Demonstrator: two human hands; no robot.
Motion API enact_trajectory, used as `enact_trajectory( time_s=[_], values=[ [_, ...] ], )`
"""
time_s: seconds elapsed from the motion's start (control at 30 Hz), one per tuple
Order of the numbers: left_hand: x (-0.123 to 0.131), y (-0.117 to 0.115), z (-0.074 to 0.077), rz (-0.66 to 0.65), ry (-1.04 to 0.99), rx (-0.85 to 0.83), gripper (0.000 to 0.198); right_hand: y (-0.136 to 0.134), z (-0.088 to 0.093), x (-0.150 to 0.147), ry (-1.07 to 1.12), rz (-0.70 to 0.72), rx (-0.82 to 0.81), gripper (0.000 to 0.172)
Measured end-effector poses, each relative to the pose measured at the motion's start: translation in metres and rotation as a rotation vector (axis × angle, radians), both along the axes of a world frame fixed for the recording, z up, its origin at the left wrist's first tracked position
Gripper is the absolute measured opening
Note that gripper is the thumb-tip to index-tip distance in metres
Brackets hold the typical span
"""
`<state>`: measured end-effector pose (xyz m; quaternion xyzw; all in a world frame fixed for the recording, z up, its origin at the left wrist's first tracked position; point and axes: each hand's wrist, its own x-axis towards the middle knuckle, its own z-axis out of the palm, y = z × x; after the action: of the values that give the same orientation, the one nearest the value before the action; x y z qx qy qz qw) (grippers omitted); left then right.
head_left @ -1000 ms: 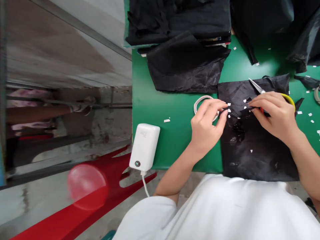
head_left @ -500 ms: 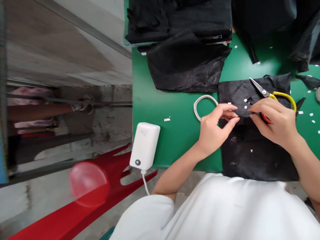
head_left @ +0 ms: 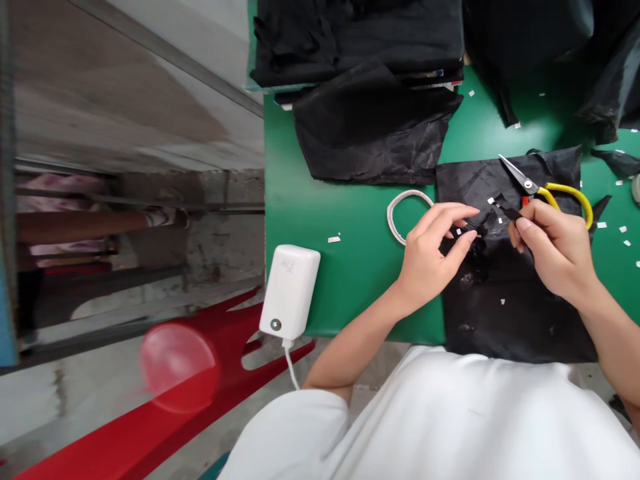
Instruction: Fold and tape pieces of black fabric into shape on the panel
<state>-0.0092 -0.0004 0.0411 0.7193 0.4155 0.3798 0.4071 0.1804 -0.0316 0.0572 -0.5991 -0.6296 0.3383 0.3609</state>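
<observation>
A piece of black fabric (head_left: 520,313) lies flat on the green table in front of me. Over its left edge is my left hand (head_left: 433,257), thumb and fingertips apart with nothing visible between them. My right hand (head_left: 560,250) pinches a narrow black fabric strip (head_left: 506,207) between thumb and curled fingers, its free end pointing up and left. Scissors (head_left: 527,185) with yellow handles rest slightly open on the fabric, just beyond my right hand. Tiny white paper bits (head_left: 503,302) are scattered on the fabric. A pale ring (head_left: 394,223) sits partly behind my left hand.
Stacked black fabric (head_left: 360,40) and a loose black piece (head_left: 375,133) lie at the back of the green table (head_left: 350,213). A white power bank (head_left: 290,290) with a cable stands at the left edge, beside a red plastic chair (head_left: 165,413). Another person's arm (head_left: 85,227) shows far left.
The hands have drawn apart. My right hand has turned and now lifts a black strip; my left hand has shifted only slightly. The scissors stay in place.
</observation>
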Motion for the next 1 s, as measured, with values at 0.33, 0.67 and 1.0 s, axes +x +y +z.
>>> enact_trajectory(
  time_s=[0.33,0.67,1.0],
  values=[
    [0.005,-0.005,0.003,-0.024,-0.518,-0.316,0.002,-0.006,0.0,-0.009,0.183,0.101,-0.163,0.026],
    [0.006,-0.006,0.008,-0.016,-0.562,-0.557,0.003,-0.005,0.005,-0.016,0.11,0.116,-0.089,0.024],
    [0.002,-0.007,0.004,0.01,-0.386,-0.442,0.004,-0.004,0.006,-0.017,-0.121,0.127,0.089,0.011]
  ],
)
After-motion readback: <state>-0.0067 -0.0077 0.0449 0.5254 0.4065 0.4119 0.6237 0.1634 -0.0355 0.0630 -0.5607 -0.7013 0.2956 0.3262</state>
